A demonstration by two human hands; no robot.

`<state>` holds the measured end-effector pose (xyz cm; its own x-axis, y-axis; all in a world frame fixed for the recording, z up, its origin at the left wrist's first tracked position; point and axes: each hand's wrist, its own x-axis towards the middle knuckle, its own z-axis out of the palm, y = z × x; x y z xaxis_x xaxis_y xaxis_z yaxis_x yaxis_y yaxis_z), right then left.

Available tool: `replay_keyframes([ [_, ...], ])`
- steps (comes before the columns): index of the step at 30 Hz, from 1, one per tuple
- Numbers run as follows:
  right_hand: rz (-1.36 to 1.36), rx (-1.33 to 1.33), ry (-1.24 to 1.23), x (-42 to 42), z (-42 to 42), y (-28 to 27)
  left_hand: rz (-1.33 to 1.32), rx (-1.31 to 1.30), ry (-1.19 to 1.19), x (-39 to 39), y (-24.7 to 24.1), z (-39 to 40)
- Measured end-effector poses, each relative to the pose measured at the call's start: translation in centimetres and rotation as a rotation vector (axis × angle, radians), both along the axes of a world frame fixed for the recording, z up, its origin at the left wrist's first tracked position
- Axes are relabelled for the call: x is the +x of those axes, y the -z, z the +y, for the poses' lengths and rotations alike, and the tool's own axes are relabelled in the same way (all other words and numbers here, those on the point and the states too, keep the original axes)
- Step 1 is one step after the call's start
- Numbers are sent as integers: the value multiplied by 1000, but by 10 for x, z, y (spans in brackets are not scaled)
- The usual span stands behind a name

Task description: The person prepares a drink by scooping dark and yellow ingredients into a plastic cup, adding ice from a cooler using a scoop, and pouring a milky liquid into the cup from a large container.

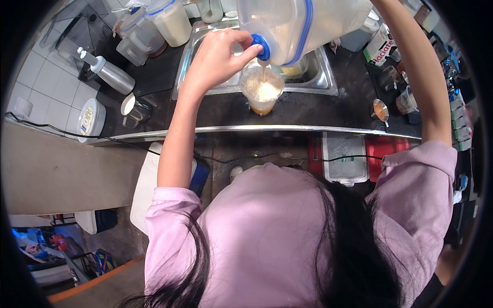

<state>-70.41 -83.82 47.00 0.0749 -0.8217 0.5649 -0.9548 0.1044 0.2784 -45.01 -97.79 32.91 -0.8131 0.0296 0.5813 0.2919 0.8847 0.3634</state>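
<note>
My left hand [223,57] pinches the blue spout cap [261,47] of a large clear plastic pitcher [281,27] between thumb and fingers. The pitcher is tipped over, and a thin pale brown stream runs from its spout. Below it, a clear plastic cup [262,90] catches the stream; it stands on the dark counter by the sink's front rim. Foamy pale liquid and a darker amber layer at the bottom show in the cup. My right forearm reaches up past the top edge, so the right hand is out of view.
Behind the cup is a steel sink [331,86] holding a plastic container [294,71]. At left are a whipped-cream dispenser [111,75], a steel milk pitcher [139,109] and a lidded tub [92,117]. A milk carton [379,46] and a small cup [380,110] sit at right. A black cable [227,159] crosses before me.
</note>
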Motion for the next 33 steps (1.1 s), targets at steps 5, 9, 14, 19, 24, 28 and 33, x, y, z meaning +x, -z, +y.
replay_keyframes([
  [5, 10, -8, -2, -6, -1, -2, 11, -2, -6, -1, 0, 1],
  [9, 15, -15, -3, -10, -2, -3, 14, 12, 8, -1, 0, 1],
  [14, 16, -22, -8, -15, -4, -3, 33, -22, 11, -1, -1, -3],
  [19, 23, -31, -6, -20, -5, -4, 15, -1, 6, -1, -3, -3],
  [24, 24, -43, -13, -23, -7, -4, 56, -12, 28, -3, -1, -7],
  [28, 29, -48, -16, -26, -8, -2, 0, -5, 6, -2, -4, -4],
  [33, 37, -61, -21, -28, -10, -3, 29, -17, 1, -2, -3, -5],
])
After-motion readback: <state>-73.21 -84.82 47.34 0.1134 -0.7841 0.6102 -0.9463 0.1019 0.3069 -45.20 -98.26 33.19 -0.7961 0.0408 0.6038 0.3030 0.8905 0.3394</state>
